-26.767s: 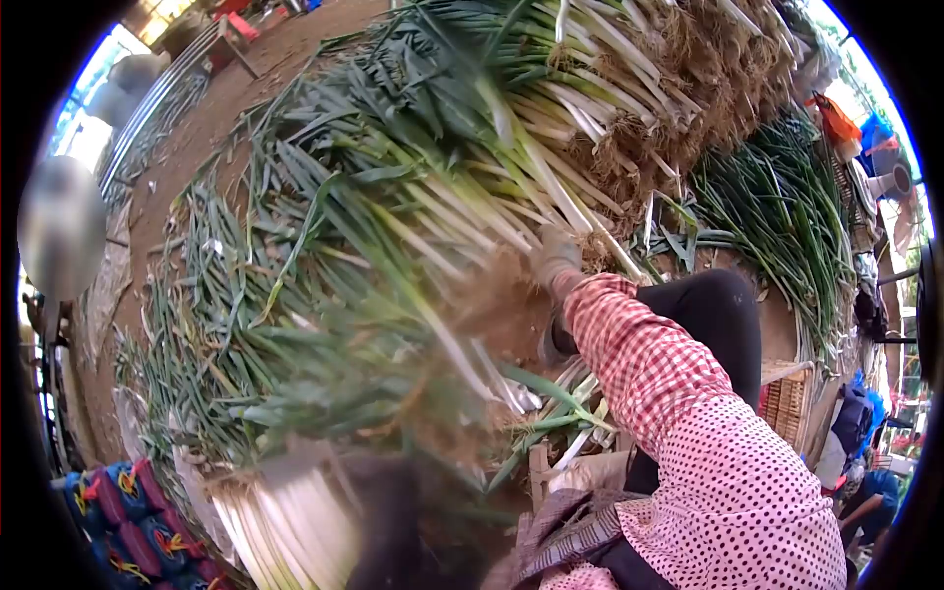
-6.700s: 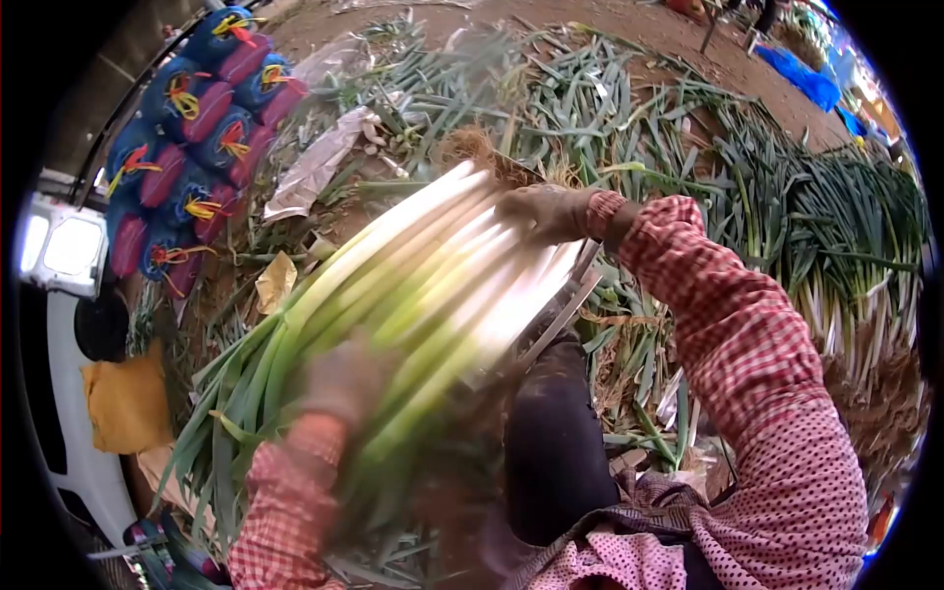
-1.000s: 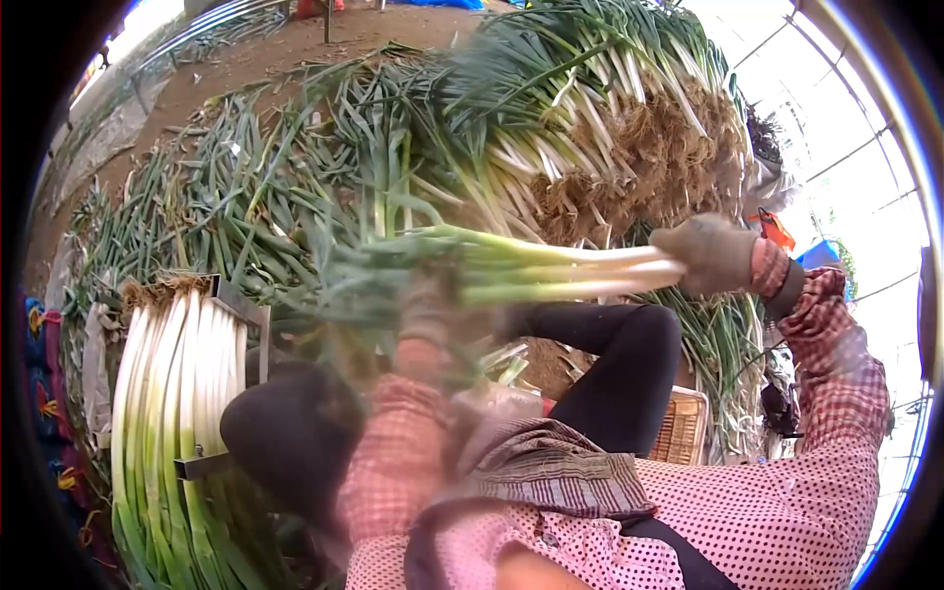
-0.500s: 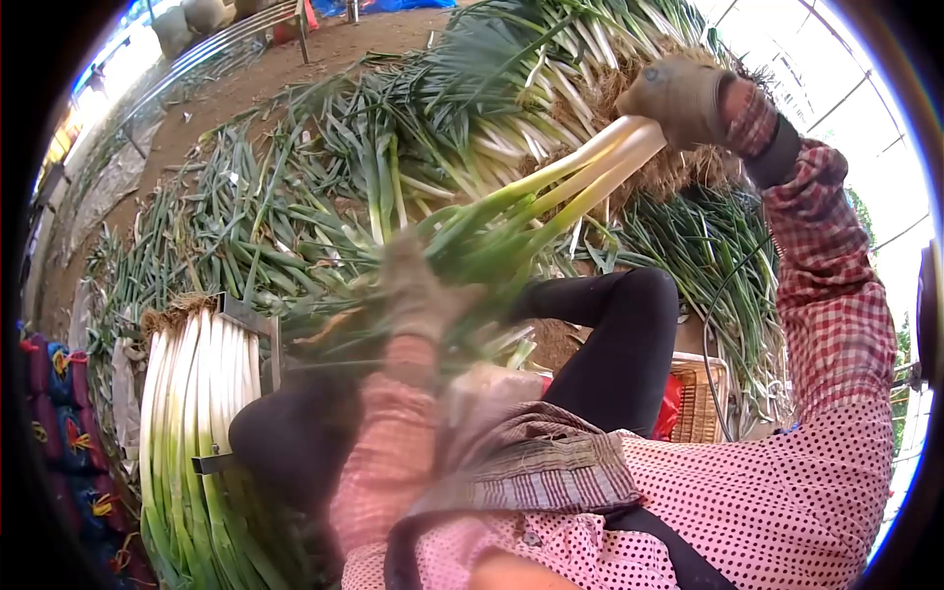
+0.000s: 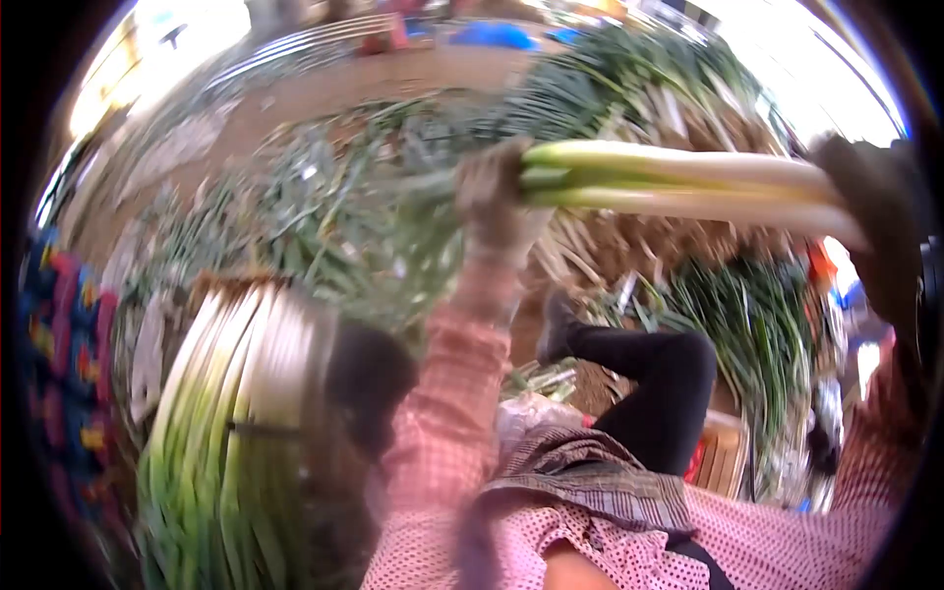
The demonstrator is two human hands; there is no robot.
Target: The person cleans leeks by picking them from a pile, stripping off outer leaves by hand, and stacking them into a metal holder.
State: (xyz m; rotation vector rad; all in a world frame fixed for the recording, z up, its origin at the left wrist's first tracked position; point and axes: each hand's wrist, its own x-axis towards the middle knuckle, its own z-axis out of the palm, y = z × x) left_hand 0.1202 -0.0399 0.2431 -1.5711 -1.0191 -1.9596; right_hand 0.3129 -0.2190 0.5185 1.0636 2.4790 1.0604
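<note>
A few thick green onions (image 5: 678, 182) stretch almost level across the upper right, held up in front of me. My left hand (image 5: 492, 197), in a glove, is closed round them where the white turns to green; the leaves beyond it are blurred. At the far right my right hand (image 5: 870, 192) grips their white root end, dark and smeared by motion, with its fingers partly hidden. To my left a thick bundle of green onions (image 5: 221, 364) lies in a metal holder (image 5: 265, 430), roots at the far end.
A big heap of unpeeled green onions (image 5: 688, 98) with dirty roots lies ahead. Loose leaves (image 5: 324, 216) cover the ground at centre left. More greens (image 5: 742, 315) and a wooden crate (image 5: 720, 452) are at right. Colourful rolls (image 5: 74, 364) stand far left; my bent knee (image 5: 678, 369) juts forward.
Both hands have come up, with the right hand farther to the right. My left hand, blurred near the leaves before, now wraps the stalks. The view has shifted.
</note>
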